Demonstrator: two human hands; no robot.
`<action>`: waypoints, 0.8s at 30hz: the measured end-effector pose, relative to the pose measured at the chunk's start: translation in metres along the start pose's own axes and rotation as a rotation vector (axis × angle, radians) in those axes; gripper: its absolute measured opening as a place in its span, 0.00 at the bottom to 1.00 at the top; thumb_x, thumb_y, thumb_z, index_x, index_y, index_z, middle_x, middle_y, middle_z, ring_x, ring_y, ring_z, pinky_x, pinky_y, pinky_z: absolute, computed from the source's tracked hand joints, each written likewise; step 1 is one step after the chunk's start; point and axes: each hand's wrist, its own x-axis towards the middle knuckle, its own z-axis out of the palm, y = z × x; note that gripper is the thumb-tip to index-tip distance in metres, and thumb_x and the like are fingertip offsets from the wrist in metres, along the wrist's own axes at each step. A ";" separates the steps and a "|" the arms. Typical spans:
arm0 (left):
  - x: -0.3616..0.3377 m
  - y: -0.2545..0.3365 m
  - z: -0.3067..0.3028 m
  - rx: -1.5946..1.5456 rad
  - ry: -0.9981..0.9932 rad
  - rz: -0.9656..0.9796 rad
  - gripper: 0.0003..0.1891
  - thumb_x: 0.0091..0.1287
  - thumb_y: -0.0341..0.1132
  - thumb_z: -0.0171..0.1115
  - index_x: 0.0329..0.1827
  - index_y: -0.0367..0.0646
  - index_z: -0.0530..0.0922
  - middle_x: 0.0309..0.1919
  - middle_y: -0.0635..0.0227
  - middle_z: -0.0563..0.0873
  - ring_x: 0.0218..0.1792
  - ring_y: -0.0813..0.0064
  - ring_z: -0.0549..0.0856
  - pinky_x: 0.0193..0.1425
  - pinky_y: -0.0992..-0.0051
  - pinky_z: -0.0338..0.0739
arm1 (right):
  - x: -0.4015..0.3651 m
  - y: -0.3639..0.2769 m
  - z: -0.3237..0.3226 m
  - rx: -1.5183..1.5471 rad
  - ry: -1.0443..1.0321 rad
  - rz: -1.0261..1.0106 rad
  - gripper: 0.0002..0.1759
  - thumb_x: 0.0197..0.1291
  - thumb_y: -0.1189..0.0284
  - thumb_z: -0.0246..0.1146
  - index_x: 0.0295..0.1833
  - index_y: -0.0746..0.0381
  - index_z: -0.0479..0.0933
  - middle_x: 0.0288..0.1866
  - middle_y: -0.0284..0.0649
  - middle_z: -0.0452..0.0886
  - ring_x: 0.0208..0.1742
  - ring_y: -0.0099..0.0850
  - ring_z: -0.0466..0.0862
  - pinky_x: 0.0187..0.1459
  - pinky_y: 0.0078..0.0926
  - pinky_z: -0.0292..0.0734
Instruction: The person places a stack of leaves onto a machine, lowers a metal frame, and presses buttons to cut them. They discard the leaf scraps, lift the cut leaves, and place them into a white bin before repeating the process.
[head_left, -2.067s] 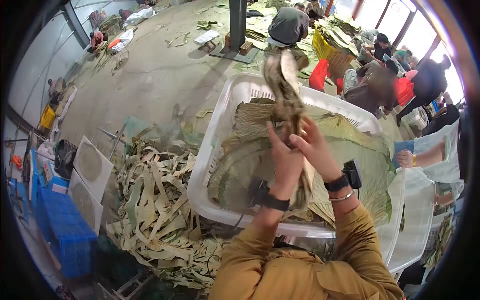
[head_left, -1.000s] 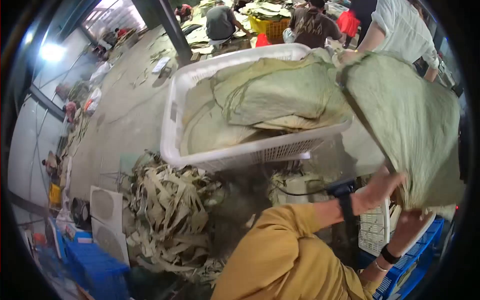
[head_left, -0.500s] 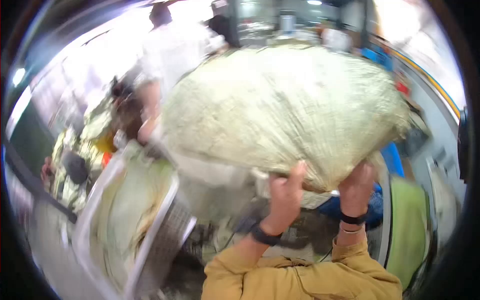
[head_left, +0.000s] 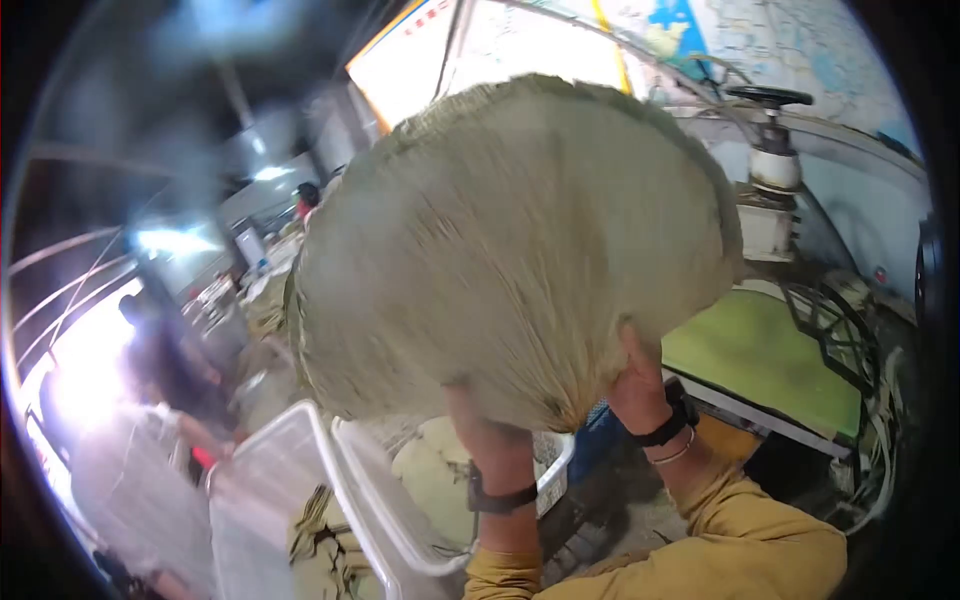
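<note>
A wide, fan-shaped stack of dried greyish-green leaves (head_left: 510, 250), which look like folded lotus leaves, is held up before me. Its ribs spread from a brownish point at the bottom, and its rounded edge is at the top. My left hand (head_left: 492, 445) grips the lower edge left of that point, with its fingertips partly hidden by the stack. On the other side, my right hand (head_left: 638, 390) clasps the edge with the thumb on the near face. Below the stack stand a white plastic crate (head_left: 345, 500) and another white crate (head_left: 400, 545), both with similar leaves inside.
To the right is a green-topped work surface (head_left: 765, 350) with a black frame on it. Behind it stands a machine with a black handwheel (head_left: 768, 97). A person in a white top (head_left: 140, 480) is at the left by the crates.
My view has swung to the right, bringing the handwheel machine into sight. The leaf stack has moved along with both hands and now faces me more squarely. Both hands keep their grip.
</note>
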 end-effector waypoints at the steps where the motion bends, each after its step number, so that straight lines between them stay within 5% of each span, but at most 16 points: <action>1: 0.003 -0.018 0.013 -0.029 -0.004 -0.021 0.35 0.72 0.59 0.48 0.74 0.46 0.58 0.71 0.62 0.64 0.69 0.59 0.66 0.72 0.58 0.61 | 0.007 -0.006 -0.003 0.212 0.089 0.093 0.24 0.66 0.70 0.60 0.66 0.62 0.66 0.64 0.36 0.72 0.65 0.30 0.72 0.65 0.35 0.67; 2: 0.013 -0.034 0.018 -0.054 -0.010 -0.068 0.35 0.72 0.59 0.48 0.74 0.46 0.58 0.71 0.62 0.64 0.69 0.59 0.66 0.72 0.58 0.61 | 0.010 -0.013 -0.004 0.419 0.184 0.189 0.25 0.66 0.67 0.61 0.65 0.63 0.66 0.64 0.36 0.72 0.65 0.30 0.71 0.66 0.35 0.66; 4: 0.021 -0.070 0.031 -0.014 0.024 -0.071 0.36 0.70 0.61 0.50 0.74 0.48 0.58 0.72 0.63 0.63 0.69 0.59 0.65 0.73 0.59 0.61 | 0.025 -0.028 -0.007 0.272 0.301 0.165 0.27 0.64 0.62 0.62 0.64 0.63 0.67 0.62 0.36 0.73 0.63 0.30 0.73 0.65 0.34 0.67; 10: 0.004 -0.168 0.075 -0.029 -0.229 -0.363 0.42 0.65 0.62 0.56 0.72 0.40 0.59 0.69 0.57 0.66 0.67 0.58 0.68 0.70 0.57 0.65 | 0.062 -0.053 -0.082 0.017 0.645 -0.182 0.28 0.57 0.63 0.71 0.58 0.66 0.72 0.53 0.36 0.78 0.52 0.25 0.76 0.55 0.28 0.73; 13: -0.014 -0.212 0.081 0.067 -0.302 -0.447 0.36 0.69 0.54 0.55 0.72 0.38 0.59 0.67 0.56 0.68 0.65 0.58 0.72 0.66 0.56 0.70 | 0.060 -0.084 -0.129 0.038 0.596 -0.209 0.20 0.60 0.65 0.69 0.52 0.66 0.76 0.48 0.35 0.81 0.45 0.23 0.80 0.47 0.24 0.77; 17: -0.019 -0.300 0.076 0.314 -0.269 -0.514 0.31 0.70 0.47 0.56 0.69 0.37 0.63 0.62 0.58 0.75 0.59 0.62 0.78 0.61 0.61 0.75 | 0.054 -0.125 -0.200 0.039 0.593 -0.132 0.19 0.62 0.69 0.67 0.54 0.69 0.76 0.51 0.39 0.81 0.49 0.23 0.80 0.51 0.25 0.77; 18: -0.022 -0.314 0.074 0.323 -0.281 -0.541 0.31 0.70 0.47 0.56 0.69 0.37 0.63 0.62 0.58 0.75 0.59 0.62 0.78 0.61 0.61 0.75 | 0.039 -0.137 -0.222 -0.470 0.466 -0.206 0.22 0.61 0.70 0.66 0.57 0.71 0.73 0.52 0.40 0.81 0.50 0.25 0.80 0.54 0.25 0.76; 21: -0.035 -0.337 0.068 0.186 -0.173 -0.845 0.28 0.68 0.44 0.57 0.67 0.38 0.67 0.58 0.61 0.79 0.54 0.64 0.82 0.51 0.66 0.80 | 0.009 -0.226 -0.301 -0.817 -0.149 0.487 0.33 0.59 0.69 0.68 0.68 0.65 0.65 0.66 0.41 0.73 0.64 0.31 0.73 0.65 0.30 0.68; 22: -0.039 -0.353 0.048 0.258 -0.071 -0.949 0.27 0.66 0.43 0.60 0.65 0.38 0.68 0.56 0.60 0.80 0.51 0.62 0.83 0.50 0.64 0.80 | -0.003 -0.263 -0.329 -1.479 -0.268 0.622 0.35 0.61 0.66 0.67 0.71 0.62 0.63 0.71 0.42 0.68 0.68 0.33 0.69 0.67 0.31 0.65; 24: -0.047 -0.376 0.002 0.275 0.098 -1.139 0.30 0.64 0.28 0.60 0.70 0.35 0.63 0.60 0.55 0.75 0.57 0.56 0.78 0.60 0.56 0.76 | -0.036 -0.321 -0.391 -1.491 -0.007 0.465 0.26 0.66 0.61 0.59 0.63 0.66 0.71 0.65 0.44 0.75 0.64 0.34 0.73 0.64 0.31 0.69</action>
